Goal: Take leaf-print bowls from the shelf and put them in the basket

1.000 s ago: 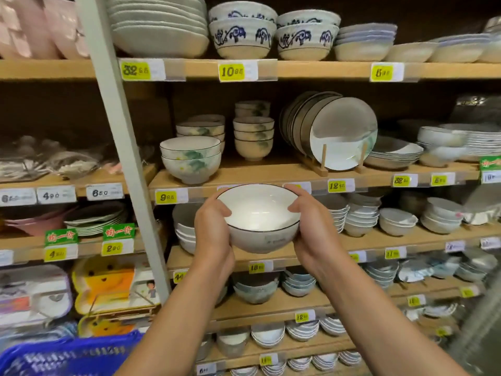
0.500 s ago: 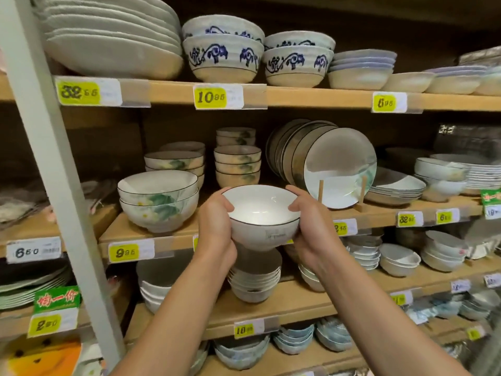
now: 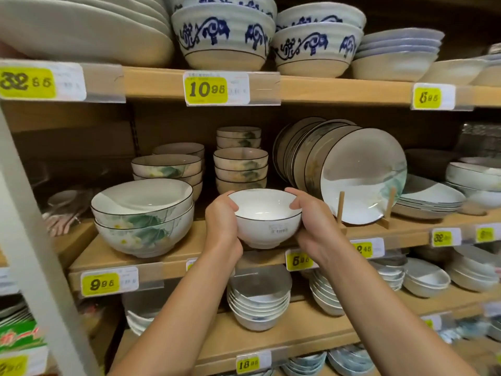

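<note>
A small white bowl [image 3: 267,218] with a dark rim and a barcode sticker is held between both my hands at the front edge of the middle shelf [image 3: 173,256]. My left hand [image 3: 221,226] grips its left side and my right hand [image 3: 315,223] its right side. No leaf print shows on the side facing me. Behind it stand stacks of small leaf-print bowls [image 3: 240,169]. Two large leaf-print bowls [image 3: 143,221] are stacked to the left, with more leaf-print bowls [image 3: 168,169] behind them. The basket is out of view.
Upright plates [image 3: 360,177] lean in a wooden rack just right of my right hand. Blue-patterned bowls [image 3: 225,36] and large plates fill the shelf above. Lower shelves hold stacked small white bowls [image 3: 257,302]. A grey upright post [image 3: 35,253] runs down the left.
The camera has moved closer to the shelf and up. The bowl in my hands has risen from the lower shelf level to the front of the middle shelf. The blue basket has left the view.
</note>
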### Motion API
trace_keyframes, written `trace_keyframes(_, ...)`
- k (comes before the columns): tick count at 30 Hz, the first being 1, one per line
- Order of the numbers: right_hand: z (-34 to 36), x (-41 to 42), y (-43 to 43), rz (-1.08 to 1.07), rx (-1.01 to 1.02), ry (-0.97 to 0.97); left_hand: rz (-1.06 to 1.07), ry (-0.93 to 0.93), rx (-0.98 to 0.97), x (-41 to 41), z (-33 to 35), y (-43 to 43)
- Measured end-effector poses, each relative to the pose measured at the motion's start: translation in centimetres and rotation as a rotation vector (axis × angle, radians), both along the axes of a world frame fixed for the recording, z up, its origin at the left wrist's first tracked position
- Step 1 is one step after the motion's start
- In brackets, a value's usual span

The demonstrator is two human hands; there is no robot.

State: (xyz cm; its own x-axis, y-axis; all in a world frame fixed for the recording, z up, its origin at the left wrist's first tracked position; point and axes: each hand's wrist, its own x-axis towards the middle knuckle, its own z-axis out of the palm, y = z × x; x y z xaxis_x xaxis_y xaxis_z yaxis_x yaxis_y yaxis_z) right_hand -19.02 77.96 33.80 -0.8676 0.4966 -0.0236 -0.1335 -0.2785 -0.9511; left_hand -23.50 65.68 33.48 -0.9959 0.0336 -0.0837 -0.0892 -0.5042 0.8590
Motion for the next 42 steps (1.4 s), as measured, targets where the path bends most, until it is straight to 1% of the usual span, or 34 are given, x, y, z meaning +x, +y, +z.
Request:
trace_keyframes(3, -0.2, -1.4, 0.6, 0.044, -0.005, -0.021, 0.052, -0.009, 0.010, -0.6, -0.3, 0.4)
trace_keyframes(7, -0.9, -2.9, 1.2, 0.097, -0.024, -0.016, 0.103, 0.002, -0.023, -1.4, -0.9, 0.7)
trace_keyframes(15, -1.1, -5.2, 2.9, 0.209, -0.051, -0.014, 0.104, 0.043, -0.118, -2.4, -1.6, 0.8)
trace_keyframes(20, -0.7, -6.4, 2.9, 0.239, -0.076, -0.084, 0.032, 0.017, -0.160, -2.2, -1.3, 0.3)
trace_keyframes(22, -1.2, -6.7, 2.8, 0.226, -0.101, -0.072, 0.079, 0.014, -0.124, -1.3, -1.6, 0.2)
trace_keyframes(24, -1.5, -7.0, 2.7, 0.195, -0.106, -0.057, 0.129, 0.042, -0.134, 0.2, -2.5, 0.7)
trace_keyframes(27, -2.0, -6.8, 2.1, 0.132, -0.060, -0.044, 0.134, 0.094, -0.192, 1.5, -3.6, 2.5)
trace_keyframes(30, -3.0, -5.7, 1.8, 0.170, 0.067, 0.000, 0.173, 0.077, -0.172, 0.5, -2.7, 2.8)
trace_keyframes(32, -2.7, -5.6, 2.6, 0.187, 0.130, -0.015, 0.163, 0.048, -0.158, -0.6, -2.0, 2.0)
trace_keyframes(33, -2.1, -6.0, 3.2, 0.206, 0.122, -0.040, 0.154, 0.030, -0.164, -1.1, -1.7, 1.5)
trace_keyframes(36, 0.0, -6.6, 4.2, 0.325, -0.016, -0.090, 0.106, -0.034, -0.193, -2.2, -1.2, 0.9)
trace_keyframes(42, -0.7, -7.1, 4.0, 0.306, -0.025, -0.075, 0.021, -0.016, -0.172, -2.2, -1.1, 1.1)
